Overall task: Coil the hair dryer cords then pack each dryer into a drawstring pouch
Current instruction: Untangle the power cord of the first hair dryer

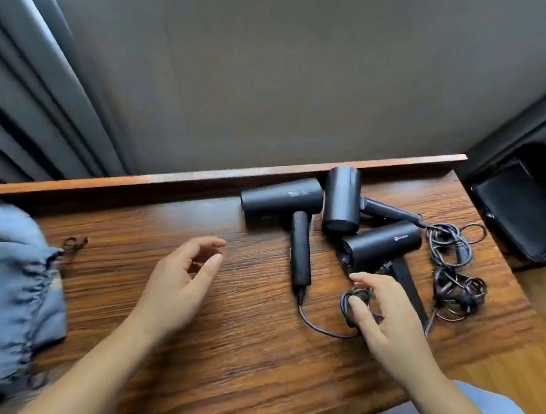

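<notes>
Wooden table [227,331] bears three hair dryers [281,196]; right hand [386,320] pinches cord coil [352,306], left hand [179,284] loose.

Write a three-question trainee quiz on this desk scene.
1. How many dryers lie on the desk?
2. True or false: the left hand holds a pouch.
3. The right hand touches: A) a coiled cord B) a pouch C) the chair.

Key: 1. three, left, middle, right; 2. false, it hovers open; 3. A
</notes>
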Demonstrator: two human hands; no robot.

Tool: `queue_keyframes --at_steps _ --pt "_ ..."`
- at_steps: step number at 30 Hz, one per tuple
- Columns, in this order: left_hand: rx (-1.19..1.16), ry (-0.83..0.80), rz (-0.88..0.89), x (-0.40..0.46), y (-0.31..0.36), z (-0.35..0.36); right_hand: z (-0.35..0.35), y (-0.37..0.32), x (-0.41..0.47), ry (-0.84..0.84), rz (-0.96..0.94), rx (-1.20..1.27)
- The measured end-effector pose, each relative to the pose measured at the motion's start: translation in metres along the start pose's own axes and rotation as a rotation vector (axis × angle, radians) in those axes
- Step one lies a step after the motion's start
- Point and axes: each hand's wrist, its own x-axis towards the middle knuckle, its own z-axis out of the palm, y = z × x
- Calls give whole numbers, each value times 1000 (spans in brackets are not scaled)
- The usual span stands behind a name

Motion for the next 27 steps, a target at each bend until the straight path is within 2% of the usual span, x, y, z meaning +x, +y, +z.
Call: queue_keyframes --at_steps 5,11,17,21,25,27 --pt "200 -60 225 -23 -49 43 40 39 -20 60 -160 -206" --pt "360 20 428 -57 -68 58 73 64 -40 150 -263 -314" --pt "548 73 479 -108 -78 72 76 62 -53 225 -341 -317" --pt "577 90 472 -137 -74 72 78 51 -68 196 -365 -345" --pt "603 62 471 -151 -73 60 80 31 -72 128 -274 -420" --pt "607 48 456 -151 -75 54 83 16 -65 106 -169 -502"
